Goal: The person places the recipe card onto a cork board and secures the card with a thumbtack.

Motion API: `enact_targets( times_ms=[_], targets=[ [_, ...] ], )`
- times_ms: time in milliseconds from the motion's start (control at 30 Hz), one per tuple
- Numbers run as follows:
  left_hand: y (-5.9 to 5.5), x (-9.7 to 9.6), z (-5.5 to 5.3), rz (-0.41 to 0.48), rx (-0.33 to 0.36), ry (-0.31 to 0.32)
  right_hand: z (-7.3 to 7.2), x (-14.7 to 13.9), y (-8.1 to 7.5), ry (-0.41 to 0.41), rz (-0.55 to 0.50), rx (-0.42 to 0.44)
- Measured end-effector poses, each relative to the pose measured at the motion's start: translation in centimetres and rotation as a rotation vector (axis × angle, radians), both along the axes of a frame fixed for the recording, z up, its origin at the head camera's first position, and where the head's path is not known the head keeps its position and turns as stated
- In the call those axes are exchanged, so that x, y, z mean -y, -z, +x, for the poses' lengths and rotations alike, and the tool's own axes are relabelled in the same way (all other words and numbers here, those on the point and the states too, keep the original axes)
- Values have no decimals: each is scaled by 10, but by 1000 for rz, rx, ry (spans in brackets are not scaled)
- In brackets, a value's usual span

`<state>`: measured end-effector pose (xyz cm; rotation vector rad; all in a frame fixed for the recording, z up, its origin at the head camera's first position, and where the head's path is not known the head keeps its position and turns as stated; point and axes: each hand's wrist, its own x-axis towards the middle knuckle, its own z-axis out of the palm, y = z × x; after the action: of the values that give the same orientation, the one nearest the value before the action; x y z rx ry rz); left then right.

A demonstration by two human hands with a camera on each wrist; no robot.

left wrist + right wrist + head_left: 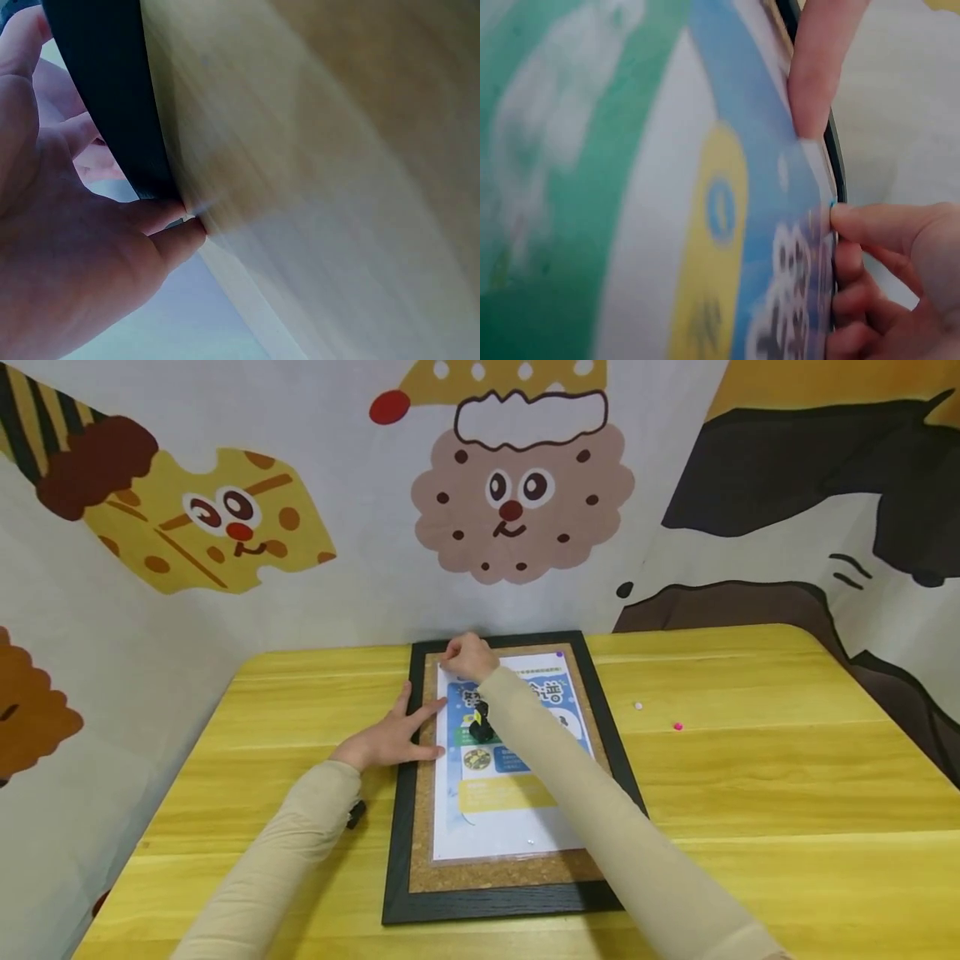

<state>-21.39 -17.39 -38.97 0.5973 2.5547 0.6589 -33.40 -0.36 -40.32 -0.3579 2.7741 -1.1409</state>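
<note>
A printed poster [450, 827] in a clear sleeve lies on a cork board [450, 881] with a black frame [450, 906]. My right hand [470, 657] is at the poster's top left corner, fingers curled, pinching a tiny teal push pin [833, 203] mostly hidden by the fingertips. My left hand [393, 735] has its fingers spread over the board's left side, fingertips on the poster's left edge. In the left wrist view, two fingertips of that hand meet the dark frame's edge [112, 97]. A purple push pin [559, 654] sits at the poster's top right corner.
On the wooden table [750, 777], right of the board, lie a white push pin [638, 705] and a pink push pin [678, 727]. A small pale piece [531, 842] rests near the poster's bottom edge. A cartoon-printed cloth [360, 593] hangs behind the table.
</note>
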Motion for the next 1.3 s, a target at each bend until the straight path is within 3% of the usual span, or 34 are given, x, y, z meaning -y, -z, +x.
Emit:
enact_targets(
  times_ms=[233, 367, 567, 833, 1000, 1300],
  targets=[
    [0, 1, -2, 21, 24, -22, 3, -15, -3, -111, -60, 23],
    [1, 2, -2, 16, 28, -29, 6, -25, -8, -212, -36, 50],
    [1, 0, -2, 16, 36, -35, 9, -47, -15, -293, 15, 91],
    [-1, -1, -1, 6, 42, -46, 20, -70, -29, -417, 66, 19],
    [0, 0, -2, 6, 39, -47, 28, -84, -46, -423, 32, 2],
    [1, 0, -2, 24, 20, -35, 31, -116, -64, -338, -37, 29]
  ],
)
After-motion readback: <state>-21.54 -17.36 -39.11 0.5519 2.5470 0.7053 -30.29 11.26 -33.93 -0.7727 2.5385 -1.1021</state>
